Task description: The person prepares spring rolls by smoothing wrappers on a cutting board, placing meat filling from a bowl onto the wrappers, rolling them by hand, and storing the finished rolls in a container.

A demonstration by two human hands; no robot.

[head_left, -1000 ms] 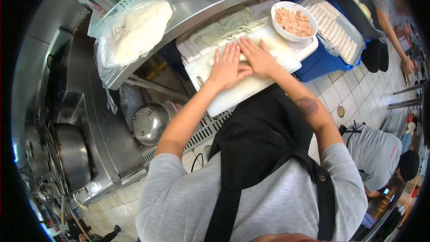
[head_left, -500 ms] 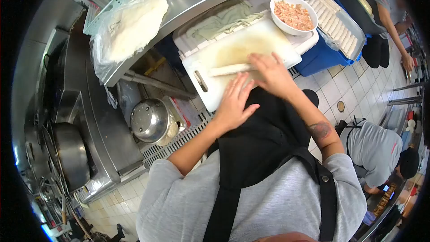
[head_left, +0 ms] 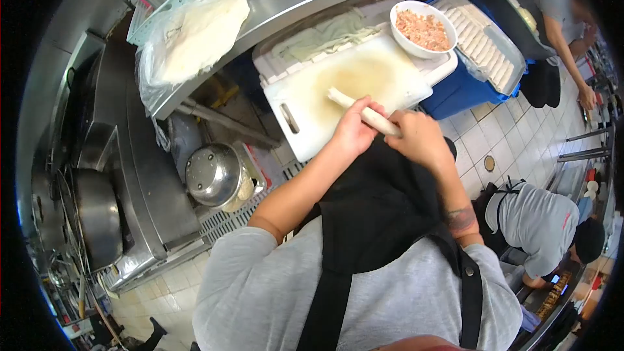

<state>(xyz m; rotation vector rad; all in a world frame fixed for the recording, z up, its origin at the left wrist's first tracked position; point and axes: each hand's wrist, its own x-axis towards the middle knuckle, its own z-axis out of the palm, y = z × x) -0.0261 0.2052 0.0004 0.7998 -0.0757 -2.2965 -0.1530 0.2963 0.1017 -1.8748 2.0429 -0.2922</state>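
Observation:
A pale raw spring roll (head_left: 378, 119) is held slantwise above the near edge of the white cutting board (head_left: 312, 131). My left hand (head_left: 353, 131) is closed around its middle, thumb and fingers wrapped on it. At the roll's near end, my right hand (head_left: 416, 136) grips it with bent fingers; part of that end is hidden by the hand. The roll's far end points up and left over the board's damp, yellowish middle. Beyond the board's back right corner stands a white bowl (head_left: 394, 34) of pinkish chopped filling (head_left: 422, 29).
A tray (head_left: 518, 68) of several similar rolls rests on a blue bin (head_left: 455, 94) at right. Behind the board lies a greenish cloth (head_left: 325, 39). Bagged pale wrapper sheets (head_left: 205, 36) sit on the steel counter (head_left: 279, 1). Two co-workers (head_left: 539, 214) are at right.
The roll has been lifted off the board and tilted. Both hands have gone from lying flat and spread by it to gripping it, nearer my body.

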